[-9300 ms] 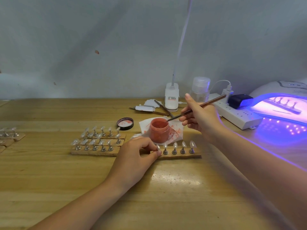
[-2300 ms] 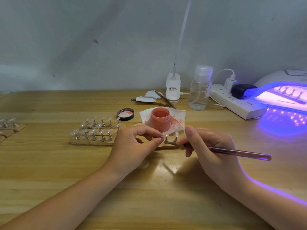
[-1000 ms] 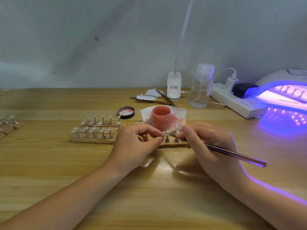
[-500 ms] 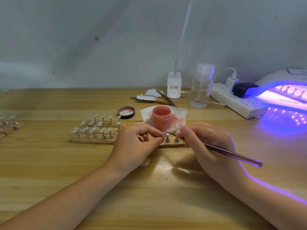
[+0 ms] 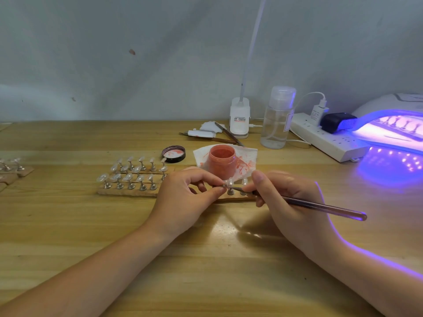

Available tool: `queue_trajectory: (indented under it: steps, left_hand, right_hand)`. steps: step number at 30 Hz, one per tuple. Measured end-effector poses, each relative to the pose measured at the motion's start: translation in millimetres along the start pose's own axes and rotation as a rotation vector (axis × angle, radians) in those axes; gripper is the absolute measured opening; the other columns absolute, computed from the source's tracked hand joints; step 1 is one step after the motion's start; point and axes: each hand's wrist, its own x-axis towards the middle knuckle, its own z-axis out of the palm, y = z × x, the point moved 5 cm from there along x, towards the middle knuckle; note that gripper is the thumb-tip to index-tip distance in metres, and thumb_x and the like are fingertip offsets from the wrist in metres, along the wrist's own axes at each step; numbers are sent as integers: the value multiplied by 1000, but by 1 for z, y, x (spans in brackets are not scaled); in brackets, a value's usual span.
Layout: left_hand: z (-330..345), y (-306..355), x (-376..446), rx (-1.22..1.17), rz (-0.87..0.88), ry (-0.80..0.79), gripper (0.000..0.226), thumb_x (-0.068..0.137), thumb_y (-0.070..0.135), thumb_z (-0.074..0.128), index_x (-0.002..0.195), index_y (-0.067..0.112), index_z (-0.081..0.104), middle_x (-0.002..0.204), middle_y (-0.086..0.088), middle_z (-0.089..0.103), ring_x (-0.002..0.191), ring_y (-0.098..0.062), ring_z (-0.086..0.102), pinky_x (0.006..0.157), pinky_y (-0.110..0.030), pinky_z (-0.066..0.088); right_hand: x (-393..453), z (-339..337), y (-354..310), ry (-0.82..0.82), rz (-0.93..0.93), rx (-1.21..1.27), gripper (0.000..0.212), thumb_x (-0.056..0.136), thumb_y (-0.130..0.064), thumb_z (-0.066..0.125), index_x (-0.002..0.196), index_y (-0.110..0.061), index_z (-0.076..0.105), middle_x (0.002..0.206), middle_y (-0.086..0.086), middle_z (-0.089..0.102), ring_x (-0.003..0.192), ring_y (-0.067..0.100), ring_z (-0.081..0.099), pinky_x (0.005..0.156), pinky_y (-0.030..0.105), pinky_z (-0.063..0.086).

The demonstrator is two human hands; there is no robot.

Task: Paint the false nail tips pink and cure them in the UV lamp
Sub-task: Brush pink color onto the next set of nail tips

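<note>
the painting step is in hand, judging by the layout: the left hand pinches a clear false nail tip between thumb and forefinger on the near wooden strip, its grip pressed together on the tip or its little metal stand, which of the two is too small to tell. the right hand has its grip curled round a slim brush, pen fashion, the bristle end touching or just short of that same tip and the handle trailing off to the right. so the tip sits right at the left fingertips, between the two hands, just in front of the open jar of pink gel that stands on a stained paper towel. no pink shows on this tip yet, as far as can be made out. the next move likely calls for short, light strokes along the tip while the left pinch keeps it from wobbling, then a fresh dip in the jar. two more strips of unpainted tips wait to the left, well apart from the lit uv lamp at the far right of the worktop, where another strip sits under the glow.
</note>
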Motion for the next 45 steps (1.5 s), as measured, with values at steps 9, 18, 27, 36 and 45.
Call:
queue_trajectory:
  steps: [9,18,27,36,45]
  left_hand:
    - [0,0,1,14,14,3,23,72,14,75,65,34,66,67,26,62,63,4,51,53,-7,38]
    - [1,0,1,-17,1,6,20,72,13,75,67,31,67,65,25,62,62,4,51,53,-9,40]
    - [1,-1,1,-34,8,18,23,72,12,75,64,32,65,65,24,63,61,4,51,52,-9,39]
    - [2,1,2,2,25,-12,23,72,12,75,66,32,64,64,27,61,62,4,51,54,-8,39]
    - [1,1,2,-22,15,2,26,71,11,76,63,33,65,63,24,62,59,4,49,52,-8,37]
  right_hand:
    - [2,-1,-1,33,-7,-15,28,89,-28,57,70,-11,69,58,-10,58,58,6,56,55,27,46]
    - [-2,-2,-2,41,41,122,30,87,-34,49,68,-21,69,60,-9,63,53,2,56,55,12,43]
    - [-2,2,-1,-15,84,159,29,87,-36,57,66,-21,70,59,-9,65,53,4,58,55,13,44]
    - [2,1,-2,14,64,29,24,88,-33,53,70,-26,68,74,-6,68,63,1,60,59,17,47]
    - [1,-1,-2,44,43,108,29,88,-33,49,70,-22,68,68,-10,67,61,-1,60,58,10,44]
